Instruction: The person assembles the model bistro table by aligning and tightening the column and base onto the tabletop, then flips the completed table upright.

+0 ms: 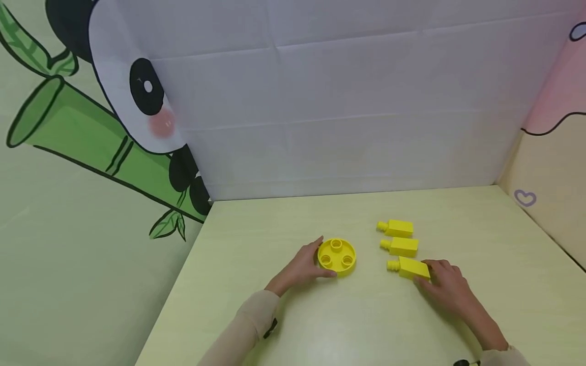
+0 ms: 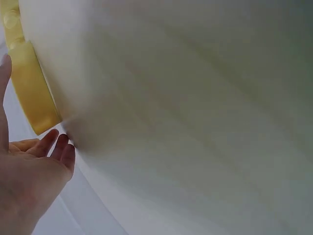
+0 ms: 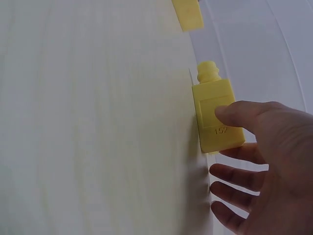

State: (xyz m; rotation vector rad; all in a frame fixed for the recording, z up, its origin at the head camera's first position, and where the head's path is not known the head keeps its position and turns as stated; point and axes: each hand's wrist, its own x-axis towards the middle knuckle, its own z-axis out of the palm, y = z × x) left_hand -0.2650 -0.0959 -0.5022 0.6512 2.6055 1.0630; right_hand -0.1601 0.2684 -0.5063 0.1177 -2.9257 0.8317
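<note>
A round yellow holder (image 1: 336, 269) with three raised rings inside lies at the middle of the table. My left hand (image 1: 304, 265) holds it from its left side, thumb at the near rim and fingers at the far left rim. In the left wrist view only part of the holder's side (image 2: 36, 88) shows, by the left hand (image 2: 29, 176). Three yellow bottle-shaped blocks with ringed necks lie to the right, necks pointing left. The nearest yellow block (image 1: 412, 267), marked with digits (image 3: 215, 105), is pinched at its base by my right hand (image 1: 448, 287); its thumb presses the broad face.
The middle yellow block (image 1: 403, 247) and the farthest one (image 1: 398, 227) lie just beyond the nearest. Behind the pale wooden table (image 1: 274, 218) rises a white panel (image 1: 329, 122). A green wall (image 1: 68, 229) with a panda picture stands left, another panel (image 1: 549, 168) right.
</note>
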